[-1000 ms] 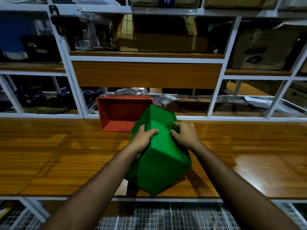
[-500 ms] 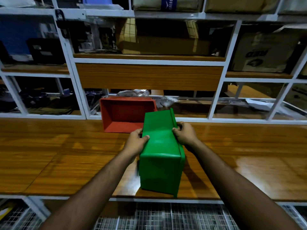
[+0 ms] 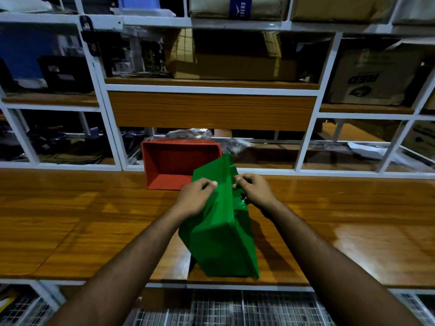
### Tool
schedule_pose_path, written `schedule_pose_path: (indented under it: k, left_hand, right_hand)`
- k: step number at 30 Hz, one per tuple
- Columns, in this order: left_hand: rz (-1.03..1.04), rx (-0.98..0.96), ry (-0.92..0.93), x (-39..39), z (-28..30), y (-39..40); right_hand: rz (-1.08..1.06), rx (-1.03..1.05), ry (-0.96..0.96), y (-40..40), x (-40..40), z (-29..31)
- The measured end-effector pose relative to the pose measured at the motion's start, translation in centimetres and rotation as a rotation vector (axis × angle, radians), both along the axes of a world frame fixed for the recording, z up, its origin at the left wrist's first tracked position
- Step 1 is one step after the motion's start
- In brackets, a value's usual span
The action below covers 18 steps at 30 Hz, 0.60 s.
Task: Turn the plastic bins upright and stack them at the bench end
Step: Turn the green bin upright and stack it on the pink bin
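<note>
Green bin (image 3: 219,234): tilted on the near part of the wooden bench (image 3: 70,220), its closed sides toward the camera, lower corner at the front edge; whether that corner touched the wood could not be told.
Left hand (image 3: 196,198): grasped the bin's upper left side, fingers curled over it.
Right hand (image 3: 253,190): gripped the bin's upper right rim, fingers bent round the edge.
Red bin (image 3: 169,165): lay on its side at the back of the bench, open mouth facing the camera, just behind the green bin.
Shelving (image 3: 211,88): white frame behind the bench, holding cardboard boxes (image 3: 372,76).
</note>
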<state>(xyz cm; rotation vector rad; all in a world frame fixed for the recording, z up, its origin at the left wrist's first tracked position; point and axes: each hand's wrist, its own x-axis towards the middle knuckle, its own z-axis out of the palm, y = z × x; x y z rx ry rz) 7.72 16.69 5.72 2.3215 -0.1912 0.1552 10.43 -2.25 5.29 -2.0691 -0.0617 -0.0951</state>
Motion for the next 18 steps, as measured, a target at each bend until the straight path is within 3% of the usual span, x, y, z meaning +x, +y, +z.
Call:
schedule_pose_path:
  k: [3,7,10,14,18]
  left_hand:
    - [0.077,-0.083,0.093,0.5,-0.1,1.9]
    - [0.123,-0.132,0.171,0.8,0.0,4.4]
    - [0.13,-0.225,0.235,0.7,0.0,5.4]
    - [0.16,-0.261,0.206,0.3,-0.3,6.4]
    - [0.149,-0.389,0.303,-0.3,-1.6,6.9]
  right_hand:
    - [-0.046,-0.201,0.006,-1.6,0.0,-0.9]
    - [0.048,-0.402,0.268,-2.7,-0.2,-3.7]
    - [0.101,-0.321,0.345,-2.3,-0.3,-5.7]
    - [0.004,-0.195,0.312,-1.7,-0.3,-5.9]
    - [-0.032,-0.158,0.33,-1.5,-0.1,-5.5]
